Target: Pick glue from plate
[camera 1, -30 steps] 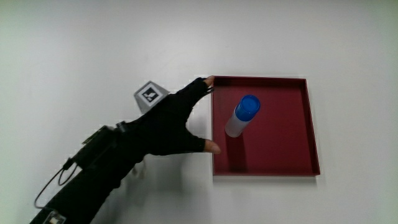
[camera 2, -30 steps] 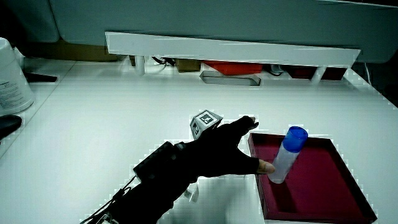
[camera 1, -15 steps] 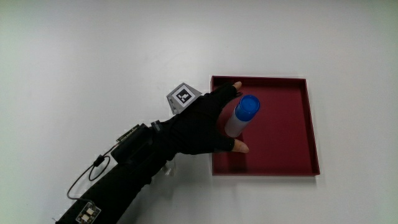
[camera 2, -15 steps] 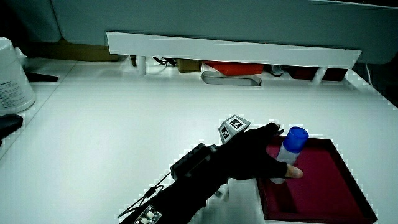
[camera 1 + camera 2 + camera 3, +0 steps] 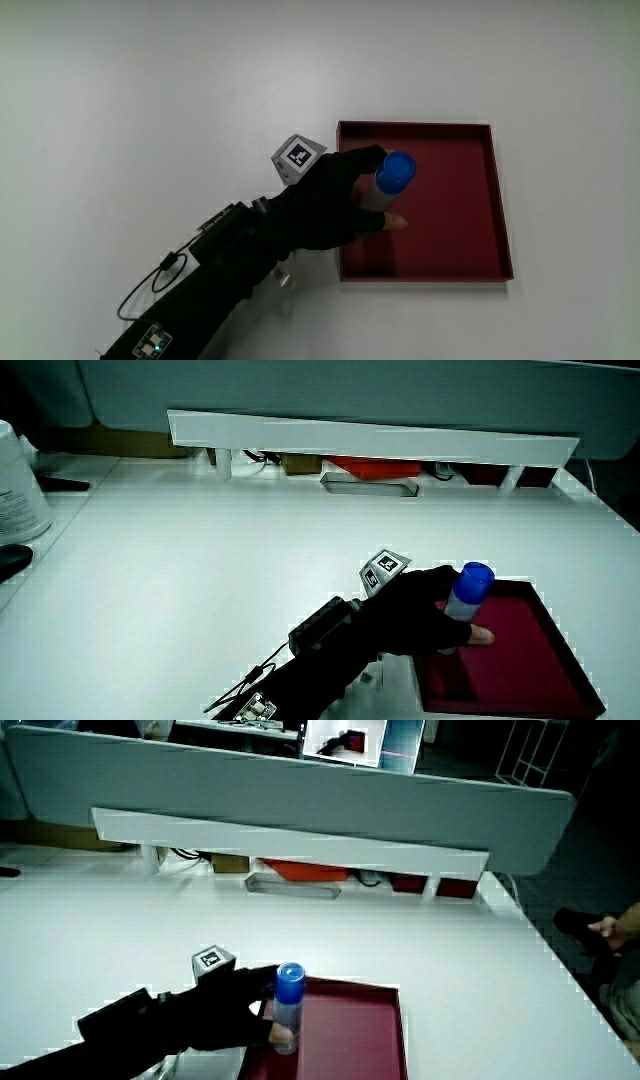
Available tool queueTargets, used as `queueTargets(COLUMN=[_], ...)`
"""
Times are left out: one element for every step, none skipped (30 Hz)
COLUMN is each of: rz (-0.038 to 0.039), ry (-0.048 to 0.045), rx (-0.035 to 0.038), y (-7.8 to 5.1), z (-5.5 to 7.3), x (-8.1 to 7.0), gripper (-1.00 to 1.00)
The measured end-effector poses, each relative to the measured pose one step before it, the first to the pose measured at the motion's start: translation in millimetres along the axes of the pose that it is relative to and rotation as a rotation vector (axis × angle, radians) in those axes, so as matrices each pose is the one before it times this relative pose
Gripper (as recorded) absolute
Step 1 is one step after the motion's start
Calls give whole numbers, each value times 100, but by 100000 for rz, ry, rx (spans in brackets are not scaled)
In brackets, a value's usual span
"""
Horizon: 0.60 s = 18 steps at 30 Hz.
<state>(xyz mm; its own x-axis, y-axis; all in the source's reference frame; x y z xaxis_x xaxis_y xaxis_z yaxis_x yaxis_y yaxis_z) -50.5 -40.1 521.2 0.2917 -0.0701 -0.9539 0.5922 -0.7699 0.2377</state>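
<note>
- The hand covers the lower body of the glue.
- The plate and the forearm are cut off by the picture's edge.

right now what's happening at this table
A hand in a black glove is closing around a glue stick with a blue cap, which stands upright in a dark red tray on the white table. The fingers wrap the tube's body and the thumb presses its lower part. In a side view the glue stick looks to have its base on the tray floor, so it appears gripped but not yet lifted out.
</note>
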Motion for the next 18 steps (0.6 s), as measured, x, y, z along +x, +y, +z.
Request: queueTargets(rz=[983,-310,-1898,1714,-1042,204,-217,1432,-1626,-1625,1532,-1822,-244,-1210,-1211,-2235,-1326,38], ry=[2921,-737,283,-4,-513,606,-904,1408,-1524,-294,-420,-1889,-682,-632,-1843,-2650,-3988,-1078], rx=[645,272,1021,142,165,480,684,441,346,1002,111,623,-159,403,-197,695,-365,11], y=[-19,-31,28,-103,11,-44,-79,-54,-63,-30,-110,-11,-28,-41,9,-33,-55,-91], z=[100,14,-7,-1,-27,-11,-33,16,-4,32,94,116,168,211,244,305,313,390], x=[-57,13,-114,155,-72,-54,-4,-141,24,-70,128,0,-14,203,142,258,389,545], gripper=[71,76,82,88,94,100,100,100,100,100,100,100,100,100,100,100,100,100])
